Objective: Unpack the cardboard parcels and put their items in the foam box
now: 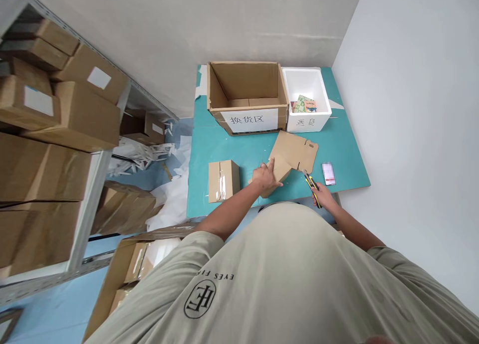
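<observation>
cardboard (294, 152) is lying flat on the teal board (339, 154), a die-cut piece with notched tabs along its far edge and a section bent over at the near end, and the person is working right on top of it. left hand (265, 178) is pressing down open, not gripping, with the fingers (271, 163) spread and the index finger stretching along the bend. right hand (324, 196) is clenching a yellow-and-black utility knife (312, 188) in a tight fist, tip angling up just beside the cardboard's near right edge; whether the blade is touching, i can't tell from this angle. nice technique on show: the flat palm is pinning the piece against a firm surface, the pressing hand is staying clear of the blade's line, and the tip is pointing away from the body. that spacing is what's keeping this safe and steady. around them, an open carton (247, 85) with a white label (249, 118) is sitting at the far edge, a foam box (309, 122) is standing beside it holding a colourful packet (304, 104), and a small taped carton (223, 180) is waiting left of the hands. a blurred slip (328, 173) is lying just right of the knife, while shelves (90, 169) stacked with cartons are filling the left side.
</observation>
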`<action>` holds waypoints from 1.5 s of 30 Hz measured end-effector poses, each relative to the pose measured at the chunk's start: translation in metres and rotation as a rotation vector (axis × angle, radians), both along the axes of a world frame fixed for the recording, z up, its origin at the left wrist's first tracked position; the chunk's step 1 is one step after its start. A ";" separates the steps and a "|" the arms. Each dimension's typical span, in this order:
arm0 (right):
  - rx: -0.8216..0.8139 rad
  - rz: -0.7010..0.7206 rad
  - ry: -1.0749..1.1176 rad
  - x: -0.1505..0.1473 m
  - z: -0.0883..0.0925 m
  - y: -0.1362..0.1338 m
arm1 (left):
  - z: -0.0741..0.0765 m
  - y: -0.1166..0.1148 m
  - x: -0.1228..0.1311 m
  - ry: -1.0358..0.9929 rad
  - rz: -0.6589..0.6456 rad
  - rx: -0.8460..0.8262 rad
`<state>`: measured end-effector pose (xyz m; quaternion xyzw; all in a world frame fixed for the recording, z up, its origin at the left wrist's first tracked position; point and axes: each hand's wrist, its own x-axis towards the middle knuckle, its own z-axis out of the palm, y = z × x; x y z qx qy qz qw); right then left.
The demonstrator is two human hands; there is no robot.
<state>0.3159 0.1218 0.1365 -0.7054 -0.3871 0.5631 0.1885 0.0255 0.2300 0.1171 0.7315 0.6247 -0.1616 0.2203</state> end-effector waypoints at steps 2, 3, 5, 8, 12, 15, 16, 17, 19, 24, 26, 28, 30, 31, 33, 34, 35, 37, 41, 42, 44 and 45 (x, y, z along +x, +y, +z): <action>-0.010 -0.001 -0.001 -0.002 0.000 -0.003 | -0.001 -0.007 -0.009 0.010 0.061 -0.001; -0.017 -0.003 -0.002 -0.003 -0.001 -0.005 | -0.003 -0.010 -0.015 0.015 0.106 0.000; -0.028 -0.004 0.003 -0.005 -0.003 -0.009 | -0.005 -0.014 -0.028 0.014 0.211 -0.011; -0.040 0.010 0.015 -0.008 -0.007 -0.014 | -0.005 -0.014 -0.046 -0.027 0.395 -0.112; -0.057 0.026 0.029 -0.008 -0.012 -0.014 | 0.000 -0.005 -0.069 -0.084 0.428 -0.157; -0.059 0.031 0.035 -0.007 -0.014 -0.011 | 0.003 0.008 -0.091 -0.071 0.091 0.057; -0.059 0.038 0.036 -0.006 -0.015 -0.010 | 0.002 0.013 -0.097 -0.096 -0.078 0.095; -0.060 0.047 0.037 -0.006 -0.016 -0.009 | 0.000 0.017 -0.101 -0.141 -0.263 0.107; -0.063 0.072 0.034 -0.007 -0.017 -0.008 | -0.006 0.023 -0.103 -0.260 -0.608 0.076; -0.047 0.104 0.029 -0.014 -0.022 -0.006 | -0.023 0.027 -0.077 -0.398 -0.925 -0.076; -0.040 0.104 0.037 -0.014 -0.023 -0.006 | -0.026 0.028 -0.069 -0.375 -0.916 -0.048; -0.038 0.092 0.036 -0.012 -0.022 -0.006 | -0.026 0.029 -0.064 -0.326 -0.857 0.050; -0.033 0.062 0.024 -0.009 -0.020 -0.006 | -0.024 0.030 -0.060 -0.241 -0.716 0.139; -0.027 0.042 0.015 -0.008 -0.019 -0.005 | -0.023 0.029 -0.058 -0.194 -0.620 0.168; -0.010 0.004 0.006 -0.006 -0.015 -0.002 | -0.021 0.028 -0.050 -0.123 -0.425 0.199; -0.002 -0.013 0.011 -0.007 -0.013 0.001 | -0.020 0.028 -0.046 -0.105 -0.344 0.206; 0.004 -0.026 0.022 -0.008 -0.011 0.004 | -0.019 0.027 -0.041 -0.095 -0.280 0.209; 0.014 -0.031 0.059 -0.012 -0.007 0.013 | -0.017 0.026 -0.031 -0.092 -0.204 0.207; 0.022 0.030 0.115 -0.029 -0.001 0.035 | -0.014 0.024 -0.023 -0.094 -0.169 0.211; 0.020 0.052 0.116 -0.034 -0.001 0.041 | -0.014 0.024 -0.023 -0.091 -0.169 0.211; 0.015 0.087 0.093 -0.043 -0.002 0.052 | -0.012 0.023 -0.023 -0.086 -0.167 0.208; 0.012 0.101 0.074 -0.046 -0.003 0.056 | -0.012 0.023 -0.023 -0.084 -0.167 0.206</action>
